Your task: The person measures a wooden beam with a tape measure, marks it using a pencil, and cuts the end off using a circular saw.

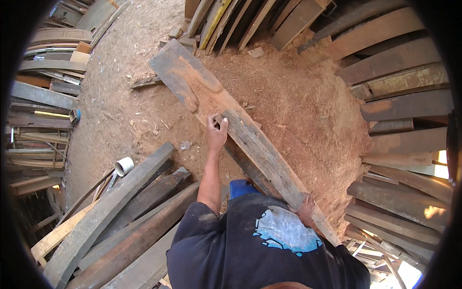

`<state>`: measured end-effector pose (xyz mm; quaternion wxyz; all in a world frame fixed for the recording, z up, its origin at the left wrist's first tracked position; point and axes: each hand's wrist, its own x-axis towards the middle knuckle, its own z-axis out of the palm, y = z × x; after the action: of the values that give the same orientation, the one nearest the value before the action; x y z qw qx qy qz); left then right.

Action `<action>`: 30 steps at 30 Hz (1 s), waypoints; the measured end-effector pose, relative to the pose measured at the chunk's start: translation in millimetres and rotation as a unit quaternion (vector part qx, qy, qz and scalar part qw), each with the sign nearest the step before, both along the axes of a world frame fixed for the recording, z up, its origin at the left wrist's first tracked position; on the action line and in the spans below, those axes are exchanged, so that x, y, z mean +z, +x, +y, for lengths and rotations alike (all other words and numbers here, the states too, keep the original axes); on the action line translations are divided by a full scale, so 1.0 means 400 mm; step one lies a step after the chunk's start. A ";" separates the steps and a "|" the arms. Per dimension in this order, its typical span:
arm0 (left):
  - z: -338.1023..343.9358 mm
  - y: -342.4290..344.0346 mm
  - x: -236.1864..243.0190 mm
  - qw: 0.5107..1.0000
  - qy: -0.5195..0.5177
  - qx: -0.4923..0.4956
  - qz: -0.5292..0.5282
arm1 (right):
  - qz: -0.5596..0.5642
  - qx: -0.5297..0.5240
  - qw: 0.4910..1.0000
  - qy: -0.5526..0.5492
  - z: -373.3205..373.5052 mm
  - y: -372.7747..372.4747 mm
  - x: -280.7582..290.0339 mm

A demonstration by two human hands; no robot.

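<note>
While a long weathered plank (250, 139) slants from the far sawdust toward the person's near right, the outstretched left hand (216, 131) grips its left edge midway, and the right hand (304, 210) clasps its near end.

No packages, labels, signs or screens in view.
</note>
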<state>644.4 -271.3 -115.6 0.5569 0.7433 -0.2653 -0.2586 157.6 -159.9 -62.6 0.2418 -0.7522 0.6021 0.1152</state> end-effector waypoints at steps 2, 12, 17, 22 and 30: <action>0.004 -0.004 -0.031 0.998 -0.026 -0.004 0.052 | -0.010 -0.015 1.000 0.013 0.002 0.001 0.004; -0.051 -0.180 0.207 0.978 -0.031 -0.007 -0.208 | 0.021 -0.040 0.998 0.038 -0.014 0.032 0.071; -0.008 -0.498 0.273 0.777 0.002 -0.540 -0.324 | -0.012 -0.030 0.999 0.037 -0.012 0.015 0.071; 0.194 -0.784 0.278 0.533 0.111 -0.734 -0.405 | -0.326 -0.148 0.932 0.061 -0.022 -0.099 0.062; 0.265 -0.925 0.207 0.508 0.158 -0.665 -0.525 | 0.002 -0.100 0.994 0.043 0.211 -0.499 0.190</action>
<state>274.6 -165.3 -32.8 -0.1455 0.4247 -0.8803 -0.1536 -41.9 -75.6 13.3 0.2832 -0.6767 0.6694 0.1172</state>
